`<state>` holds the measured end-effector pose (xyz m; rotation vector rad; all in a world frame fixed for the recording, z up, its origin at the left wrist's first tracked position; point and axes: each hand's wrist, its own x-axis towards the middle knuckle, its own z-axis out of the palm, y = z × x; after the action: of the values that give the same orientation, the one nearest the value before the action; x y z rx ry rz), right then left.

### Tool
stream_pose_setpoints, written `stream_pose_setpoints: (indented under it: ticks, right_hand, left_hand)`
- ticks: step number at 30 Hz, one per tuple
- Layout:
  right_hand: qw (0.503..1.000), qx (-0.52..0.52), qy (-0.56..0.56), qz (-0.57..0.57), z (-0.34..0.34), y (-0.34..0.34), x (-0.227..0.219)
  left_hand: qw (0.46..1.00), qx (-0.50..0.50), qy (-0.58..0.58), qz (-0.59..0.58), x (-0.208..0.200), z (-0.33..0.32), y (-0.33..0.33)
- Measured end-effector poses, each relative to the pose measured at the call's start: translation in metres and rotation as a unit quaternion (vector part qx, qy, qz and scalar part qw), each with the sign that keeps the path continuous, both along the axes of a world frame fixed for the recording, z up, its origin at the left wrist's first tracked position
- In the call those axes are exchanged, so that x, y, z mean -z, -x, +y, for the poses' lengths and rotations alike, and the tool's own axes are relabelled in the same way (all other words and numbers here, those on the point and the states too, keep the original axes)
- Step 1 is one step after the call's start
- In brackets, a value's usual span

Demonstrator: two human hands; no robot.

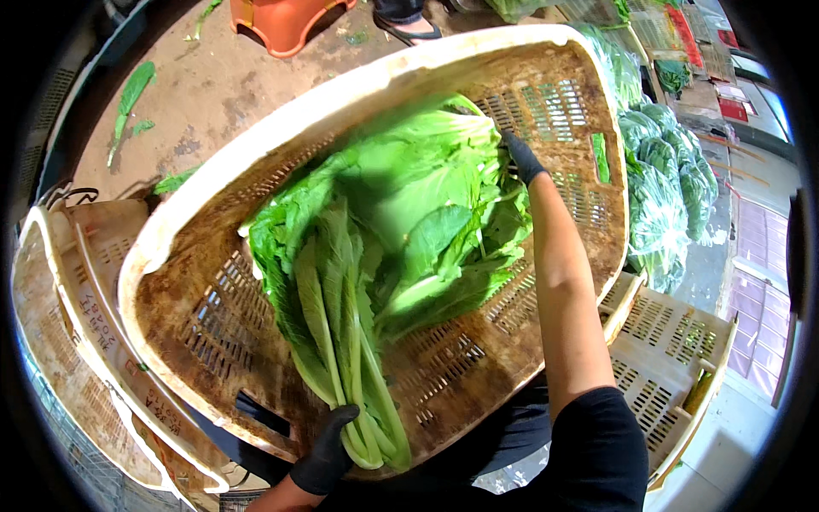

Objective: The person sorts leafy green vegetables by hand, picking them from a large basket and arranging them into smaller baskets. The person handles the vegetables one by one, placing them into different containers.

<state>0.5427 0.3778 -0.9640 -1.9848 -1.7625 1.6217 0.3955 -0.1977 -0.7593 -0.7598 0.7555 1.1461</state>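
Note:
A worn plastic basket, cream-rimmed and stained brown inside, lies tilted in front of me with leafy green vegetables in it. My left hand, in a black glove, grips the pale stems of a long bunch of leafy greens at the basket's near side. Reaching over the right part of the basket, my right hand, also black-gloved, closes at the stem end of another bunch of leafy greens. Its fingers are partly hidden, and some of these leaves are blurred.
More crates stand at the left, and a pale slotted crate at the right. Bagged greens are piled beyond the basket's right side. An orange stool, a sandalled foot and stray leaves are on the floor.

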Motion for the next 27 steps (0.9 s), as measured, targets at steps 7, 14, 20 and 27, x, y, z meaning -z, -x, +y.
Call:
stream_pose_setpoints:
  ticks: [7,14,20,27]
  right_hand:
    - [0.97,-0.184,0.018,-0.158,0.002,0.03,-0.022]
    - [0.946,-0.2,-0.25,0.046,-0.032,-0.004,-0.07]
    - [0.884,-0.262,-0.383,-0.059,-0.087,-0.005,-0.141]
    - [0.945,-0.01,-0.232,0.229,-0.132,0.049,-0.271]
  left_hand:
    - [0.999,-0.027,-0.033,-0.014,-0.02,0.035,0.013]
    - [1.0,0.011,0.015,-0.02,-0.004,0.018,-0.003]
    - [0.999,-0.015,-0.036,0.029,-0.017,0.025,0.008]
    - [0.995,-0.04,-0.084,0.029,-0.003,0.014,-0.002]
